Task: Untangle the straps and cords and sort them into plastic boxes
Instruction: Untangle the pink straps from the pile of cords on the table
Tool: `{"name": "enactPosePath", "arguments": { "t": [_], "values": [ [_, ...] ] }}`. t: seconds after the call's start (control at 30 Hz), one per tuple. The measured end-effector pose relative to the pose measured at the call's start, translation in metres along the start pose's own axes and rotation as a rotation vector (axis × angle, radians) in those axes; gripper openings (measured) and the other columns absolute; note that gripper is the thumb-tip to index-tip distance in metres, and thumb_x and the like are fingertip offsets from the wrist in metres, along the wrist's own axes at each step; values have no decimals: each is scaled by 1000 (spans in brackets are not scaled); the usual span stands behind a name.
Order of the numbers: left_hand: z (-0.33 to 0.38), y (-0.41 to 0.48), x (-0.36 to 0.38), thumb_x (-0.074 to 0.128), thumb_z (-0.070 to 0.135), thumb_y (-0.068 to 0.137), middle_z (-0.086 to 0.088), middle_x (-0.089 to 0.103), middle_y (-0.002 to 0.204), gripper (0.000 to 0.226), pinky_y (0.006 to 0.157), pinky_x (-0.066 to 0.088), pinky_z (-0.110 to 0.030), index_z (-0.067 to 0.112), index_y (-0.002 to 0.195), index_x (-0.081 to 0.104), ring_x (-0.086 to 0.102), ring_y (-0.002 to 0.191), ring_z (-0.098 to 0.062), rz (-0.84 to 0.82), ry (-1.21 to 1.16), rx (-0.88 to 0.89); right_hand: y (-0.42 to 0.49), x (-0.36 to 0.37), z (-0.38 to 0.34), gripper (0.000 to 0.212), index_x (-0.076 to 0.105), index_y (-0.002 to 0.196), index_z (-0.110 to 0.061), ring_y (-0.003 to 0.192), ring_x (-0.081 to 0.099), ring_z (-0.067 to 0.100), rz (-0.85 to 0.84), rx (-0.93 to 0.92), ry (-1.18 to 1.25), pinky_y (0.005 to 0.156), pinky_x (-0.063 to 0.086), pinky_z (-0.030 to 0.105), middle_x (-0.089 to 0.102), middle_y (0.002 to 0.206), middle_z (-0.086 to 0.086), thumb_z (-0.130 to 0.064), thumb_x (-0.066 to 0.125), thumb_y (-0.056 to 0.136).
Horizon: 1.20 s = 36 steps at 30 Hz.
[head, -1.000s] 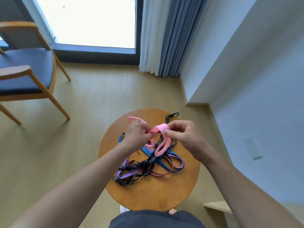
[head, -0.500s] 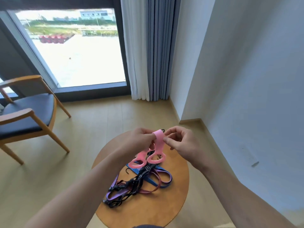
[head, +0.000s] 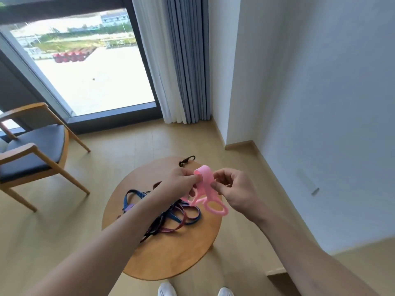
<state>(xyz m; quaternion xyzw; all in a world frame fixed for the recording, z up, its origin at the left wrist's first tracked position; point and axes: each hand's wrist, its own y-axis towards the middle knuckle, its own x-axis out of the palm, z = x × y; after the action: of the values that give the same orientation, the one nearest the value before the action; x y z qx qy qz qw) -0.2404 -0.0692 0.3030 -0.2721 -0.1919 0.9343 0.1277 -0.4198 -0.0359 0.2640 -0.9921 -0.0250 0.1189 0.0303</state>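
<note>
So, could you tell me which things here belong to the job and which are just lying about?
Job: pink strap, pinched by left hand and right hand; tangled straps on round table; black clip.
Lying about: armchair; curtains; white shoes.

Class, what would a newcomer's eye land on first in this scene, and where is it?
The pink strap, pinched between the left hand and right hand above the round wooden table. Next, the tangle of blue, purple and black straps lying on that table beneath the left forearm.
</note>
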Motion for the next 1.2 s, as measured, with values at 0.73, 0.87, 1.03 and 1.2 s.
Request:
{"name": "enactPosePath", "arguments": {
  "t": [0.73, 0.87, 1.03, 1.2],
  "values": [
    [34, -86, 158, 70, 23, 96, -2, 77, 85, 14, 70, 49, -23, 14, 98, 80, 65, 73, -9, -705, 5, 427, -240, -72, 28, 19, 71, 103, -26, 99, 68, 10, 541, 241, -40, 90, 53, 29, 73, 99, -8, -17, 76, 87],
    [24, -121, 215, 67, 19, 97, -1, 68, 74, 18, 70, 46, -26, 7, 95, 79, 58, 67, -13, -912, -47, 392, -312, -68, 46, 18, 66, 90, -21, 69, 59, -5, 700, 377, -89, 66, 43, 11, 68, 75, -20, -12, 79, 81],
    [4, -170, 279, 73, 20, 93, -16, 75, 93, 18, 77, 54, -37, 6, 103, 76, 69, 80, -23, -1115, -112, 300, -393, -67, 57, 11, 63, 85, -23, 55, 58, 6, 843, 537, -172, 53, 42, 20, 66, 65, -11, -21, 74, 83],
    [-11, -209, 335, 74, 21, 92, -15, 73, 97, 22, 72, 53, -31, 4, 106, 74, 64, 81, -23, -1165, -110, 177, -461, -74, 72, 8, 65, 84, -28, 74, 64, 14, 872, 667, -338, 68, 51, 37, 68, 75, -11, -21, 66, 80]
  ]
}}
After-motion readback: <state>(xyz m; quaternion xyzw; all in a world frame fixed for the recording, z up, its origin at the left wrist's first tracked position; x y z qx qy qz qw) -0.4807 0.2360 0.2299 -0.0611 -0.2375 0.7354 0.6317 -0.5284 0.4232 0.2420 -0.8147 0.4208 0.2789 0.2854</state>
